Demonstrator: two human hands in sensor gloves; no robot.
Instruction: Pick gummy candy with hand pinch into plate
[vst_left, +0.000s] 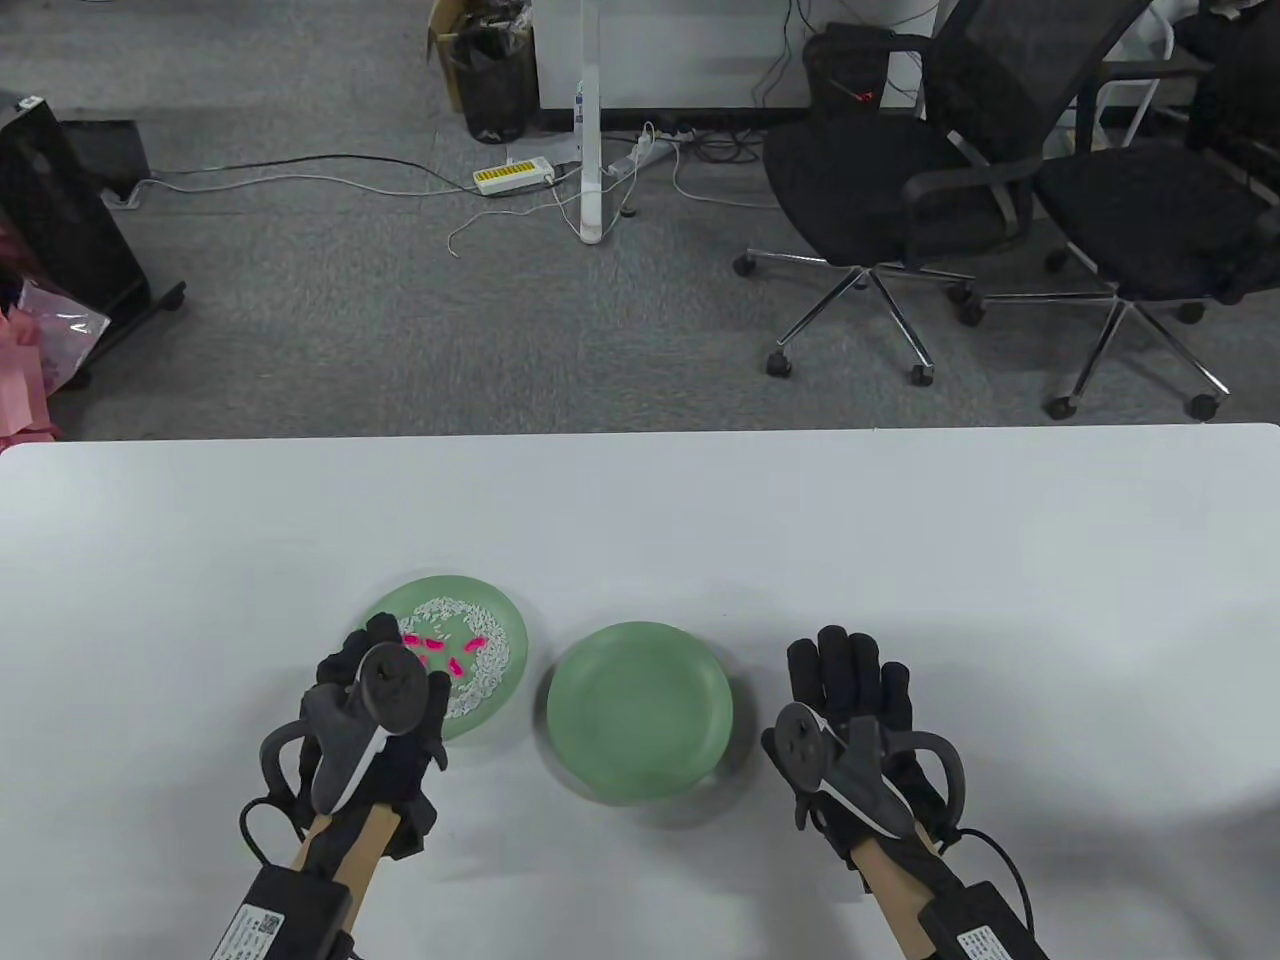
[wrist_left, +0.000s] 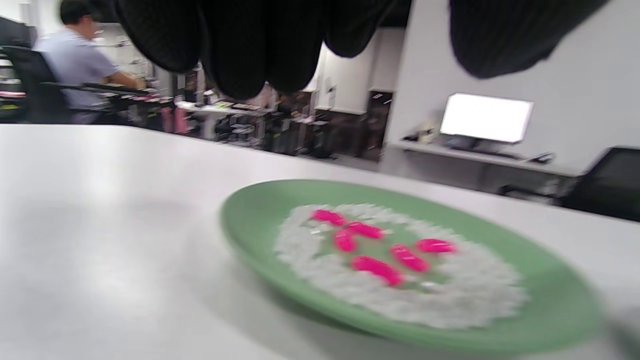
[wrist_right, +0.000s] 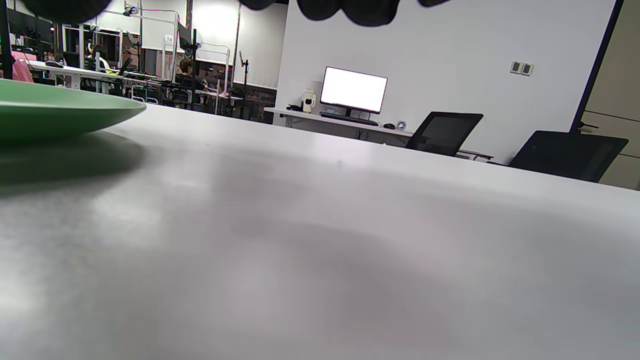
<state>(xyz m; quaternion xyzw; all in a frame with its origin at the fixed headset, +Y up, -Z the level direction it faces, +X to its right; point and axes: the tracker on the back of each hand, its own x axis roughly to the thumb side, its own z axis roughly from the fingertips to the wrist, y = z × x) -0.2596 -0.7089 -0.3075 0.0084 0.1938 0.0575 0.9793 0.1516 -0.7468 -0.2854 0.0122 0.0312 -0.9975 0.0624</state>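
A green plate on the left holds several pink gummy candies on a bed of white grains; in the left wrist view the candies lie in the middle of that plate. A second green plate beside it holds nothing; its rim shows in the right wrist view. My left hand hovers over the near left edge of the candy plate, fingers apart, holding nothing. My right hand rests flat on the table right of the bare plate, fingers spread.
The white table stretches wide to the right and back. Beyond its far edge are office chairs, a power strip and cables on grey carpet.
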